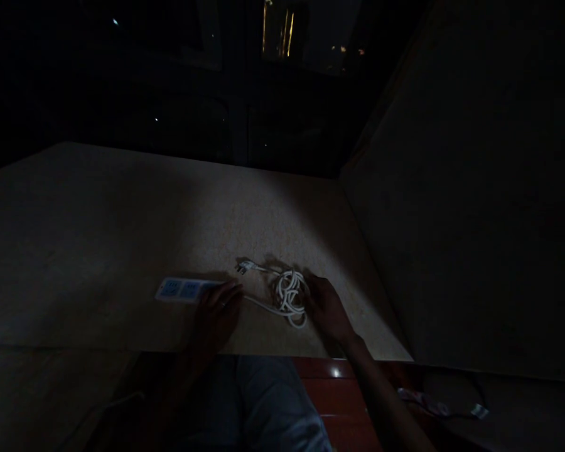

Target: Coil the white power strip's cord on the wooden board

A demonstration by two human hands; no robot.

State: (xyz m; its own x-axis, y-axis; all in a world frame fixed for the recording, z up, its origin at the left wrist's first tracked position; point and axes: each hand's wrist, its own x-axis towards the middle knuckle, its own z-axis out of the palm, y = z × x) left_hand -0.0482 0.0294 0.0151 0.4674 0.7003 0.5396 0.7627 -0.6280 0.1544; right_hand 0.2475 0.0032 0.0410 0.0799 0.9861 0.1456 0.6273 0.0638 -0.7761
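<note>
A white power strip (179, 298) with blue socket faces lies flat near the front edge of the pale ledge. Over its right end is my left hand (219, 311), its fingers closed around the strip and covering that end. The white power cord (289, 292) runs rightward from there into a loose, tangled coil. At the coil's right side my right hand (328, 307) grips the loops, with its fingertips partly hidden in shadow. The cord's plug (246, 266) rests on the ledge behind the cord, prongs pointing left.
Dark windows (235, 113) stand beyond the ledge (226, 213), and a wall (471, 220) rises on the right. Below the front edge are my legs (263, 402) and a red surface (339, 402). Another cable (461, 414) lies at the lower right. The light is very dim.
</note>
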